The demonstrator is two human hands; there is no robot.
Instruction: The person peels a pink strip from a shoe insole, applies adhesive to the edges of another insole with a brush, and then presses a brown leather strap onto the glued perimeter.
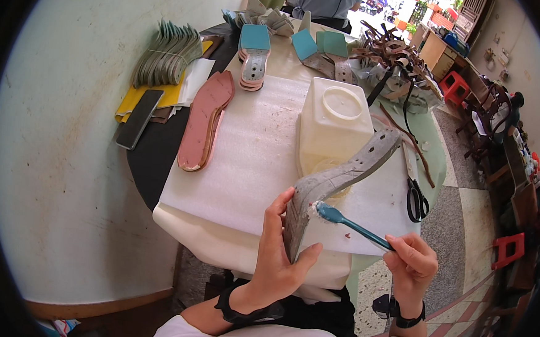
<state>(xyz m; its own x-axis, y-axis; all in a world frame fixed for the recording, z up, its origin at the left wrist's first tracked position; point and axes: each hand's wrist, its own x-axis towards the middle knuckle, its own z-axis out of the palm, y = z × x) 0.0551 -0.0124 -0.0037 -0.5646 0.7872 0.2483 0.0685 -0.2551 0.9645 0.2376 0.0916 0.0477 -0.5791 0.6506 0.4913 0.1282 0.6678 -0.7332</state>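
Nearest the camera: both forearms enter from the lower edge, white sleeves, dark band on each wrist. Left hand cups the near end of a grey shoe sole, thumb on its right side, fingers wrapped up along its left edge; grip closed on the sole. Sole is held above the table, tilted, near end low, far end rising to the right, small holes visible along its far part. Right hand pinches the handle end of a teal toothbrush between thumb and fingers. Brush head touches the sole's upper face near the left thumb and fingers; whitish paste sits on the bristles.

Beneath the hands: white foam sheet covering the near part of the round table. Black scissors lie at the sheet's right edge. Just beyond the sole, a cream plastic tub with a round lid.

Left on the sheet: pink insole, lying lengthwise. Further left, a dark phone on yellow sheets, with a fanned bundle of grey-green pieces beyond.

Far side: stack of soles with teal heel pads, loose teal pieces, a heap of brown straps to the right. A person stands at the table's far edge.
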